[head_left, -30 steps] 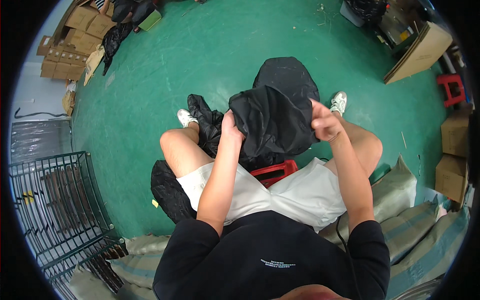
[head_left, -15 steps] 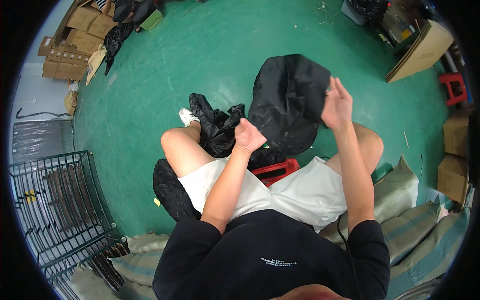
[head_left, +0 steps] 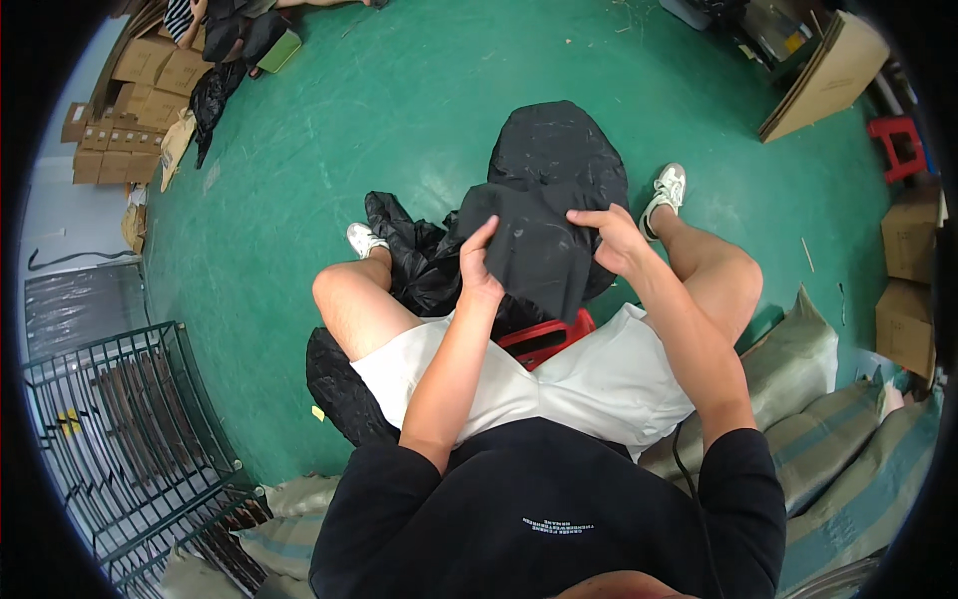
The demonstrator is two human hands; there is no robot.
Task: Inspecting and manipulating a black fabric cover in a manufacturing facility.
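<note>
A matte black fabric piece (head_left: 539, 248) is stretched between my two hands, over my lap. My left hand (head_left: 479, 262) grips its left side, thumb on top and fingers underneath. My right hand (head_left: 615, 240) pinches its right side in the same way. Behind it, a rounded black fabric piece (head_left: 557, 140) reaches away from me; I cannot tell whether the two are joined. A crumpled shiny black plastic bag (head_left: 419, 255) lies by my left shin. Part of a red plastic frame (head_left: 544, 337) shows between my thighs, partly covered by black material.
Green floor (head_left: 399, 120) spreads ahead. To the left are a dark metal rack (head_left: 130, 419) and stacked cardboard boxes (head_left: 150, 85). Woven sacks (head_left: 828, 449) lie beside me. Right are a leaning cardboard sheet (head_left: 828, 80), a red stool (head_left: 896, 148) and boxes (head_left: 906, 324). Another person (head_left: 235, 35) sits far left.
My hands, apart and open before, have closed on the fabric. The front piece now lies nearer my lap. My right foot has come into sight.
</note>
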